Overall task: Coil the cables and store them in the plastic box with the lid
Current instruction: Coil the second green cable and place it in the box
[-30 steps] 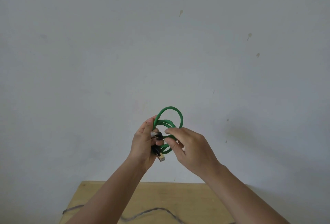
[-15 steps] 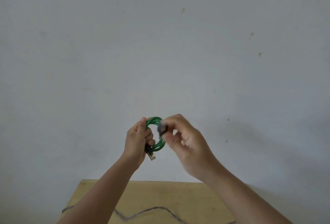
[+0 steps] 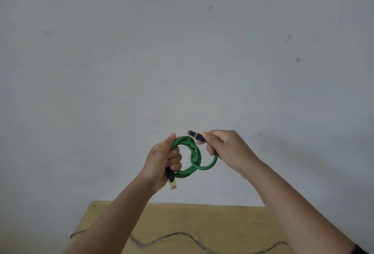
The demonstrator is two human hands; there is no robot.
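the green cable (image 3: 195,157) is held up in front of the wall (image 3: 182,51), above the far edge of the wooden table (image 3: 202,219): the left hand (image 3: 162,162) is clenched around its wound loops with one plug (image 3: 172,183) hanging below the fist, while the right hand (image 3: 226,148) pinches the free end just behind the other plug (image 3: 195,134). this cable looks nearly coiled, with only the tail left to tuck in. a grey cable (image 3: 182,237) lies uncoiled on the table, and the box is out of view, so storing is not yet done.

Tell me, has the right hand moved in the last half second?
Yes. The right hand, pinching the green cable's plug end, has drawn rightward away from the left hand, judged against the wooden table edge.
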